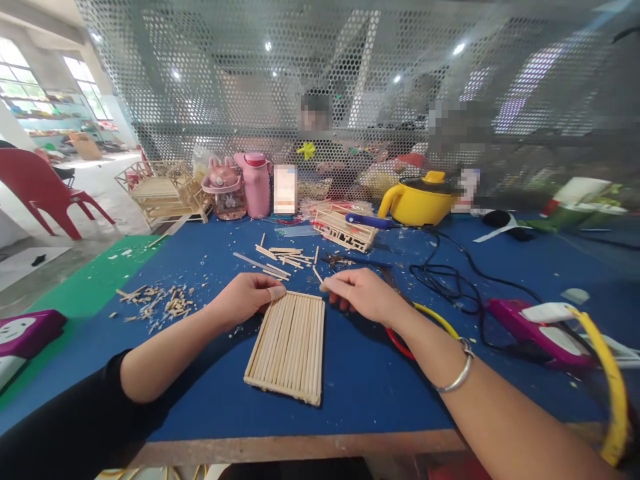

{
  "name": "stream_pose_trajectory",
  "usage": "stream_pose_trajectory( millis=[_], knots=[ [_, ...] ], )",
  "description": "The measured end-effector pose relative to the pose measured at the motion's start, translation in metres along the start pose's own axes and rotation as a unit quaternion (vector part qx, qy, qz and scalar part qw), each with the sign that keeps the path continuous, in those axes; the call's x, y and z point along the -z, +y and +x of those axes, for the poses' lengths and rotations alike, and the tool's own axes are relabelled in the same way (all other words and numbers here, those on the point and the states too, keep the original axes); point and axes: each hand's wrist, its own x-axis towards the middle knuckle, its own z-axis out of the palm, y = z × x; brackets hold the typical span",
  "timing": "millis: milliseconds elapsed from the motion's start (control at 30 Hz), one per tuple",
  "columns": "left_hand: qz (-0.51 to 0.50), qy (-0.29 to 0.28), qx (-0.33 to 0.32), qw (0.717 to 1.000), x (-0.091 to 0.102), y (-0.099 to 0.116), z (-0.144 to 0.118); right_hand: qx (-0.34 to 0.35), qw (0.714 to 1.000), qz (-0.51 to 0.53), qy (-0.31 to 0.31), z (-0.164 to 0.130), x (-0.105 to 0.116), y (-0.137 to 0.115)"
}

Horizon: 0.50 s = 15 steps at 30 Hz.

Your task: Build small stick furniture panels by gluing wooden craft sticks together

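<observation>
A flat panel of pale wooden sticks (287, 347), laid side by side with a crosspiece at each end, rests on the blue table. My left hand (257, 293) pinches its far left corner, thumb on top. Just off the far right corner, my right hand (357, 293) is closed, with a short wooden stick (318, 275) showing at its fingertips. Its other fingers curl beneath, partly in shadow. Beyond both hands lie several loose short sticks (290, 257). Pliers (340, 261) lie behind my right hand.
Wood scraps (175, 301) are scattered left. A small stick frame (345, 230), pink bottle (257, 187) and yellow pot (420, 200) stand along the back, before a perforated metal screen (240, 87). Black cable (435, 270) and a purple power strip (540, 333) lie right.
</observation>
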Motion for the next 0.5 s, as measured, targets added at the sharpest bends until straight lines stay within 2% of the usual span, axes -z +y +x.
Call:
stream_pose_trajectory(
  millis=[100,167,400,500],
  knots=[
    [0.016,0.002,-0.001,1.000,0.000,0.001,-0.001,-0.013,0.999,0.020,0.034,0.002,0.007,0.004],
    [0.024,0.004,-0.002,1.000,-0.001,0.001,-0.001,-0.011,0.999,0.027,0.036,0.002,0.007,0.005],
    [0.048,0.003,-0.007,0.999,0.000,0.000,0.000,0.007,0.996,0.077,-0.036,0.008,-0.017,-0.001],
    [0.071,-0.003,-0.015,0.997,0.002,-0.001,0.000,-0.002,0.992,0.112,-0.057,0.012,-0.021,-0.003]
  ],
)
